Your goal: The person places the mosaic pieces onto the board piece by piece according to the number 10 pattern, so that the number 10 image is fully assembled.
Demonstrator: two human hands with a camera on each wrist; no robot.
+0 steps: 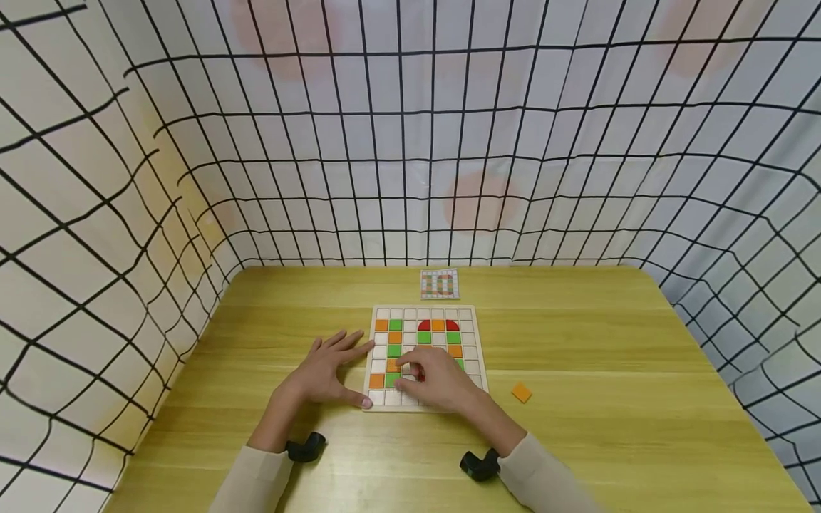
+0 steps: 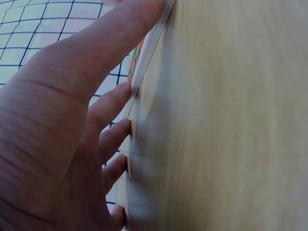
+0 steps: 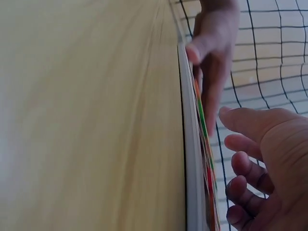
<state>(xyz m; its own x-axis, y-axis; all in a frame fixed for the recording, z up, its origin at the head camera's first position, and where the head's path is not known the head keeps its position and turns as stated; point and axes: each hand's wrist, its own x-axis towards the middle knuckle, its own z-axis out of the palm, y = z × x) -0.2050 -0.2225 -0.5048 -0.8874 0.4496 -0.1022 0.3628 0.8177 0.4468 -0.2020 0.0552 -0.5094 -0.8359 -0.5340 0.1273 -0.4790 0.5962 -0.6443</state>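
Observation:
A square white grid board [image 1: 474, 356] with orange, green and red tiles lies on the table. My left hand [image 1: 323, 372] spreads its fingers at the board's left edge. Its thumb touches the near left corner, and the index fingertip meets the side higher up. In the left wrist view the thumb [image 2: 120, 33] lies along the board's edge. Over the board's middle is my right hand [image 1: 442, 381], index finger and thumb apart beside the column of orange and green tiles [image 1: 394, 350]. Its other fingers [image 3: 243, 185] curl loosely in the right wrist view. Part of the pattern is hidden under this hand.
A small printed pattern card [image 1: 440, 284] lies beyond the board. One loose orange tile [image 1: 522, 392] is on the table to the right. Black wrist-worn devices [image 1: 479, 465] sit below both wrists. White walls with a black grid [image 1: 410, 142] surround the wooden table [image 1: 616, 427].

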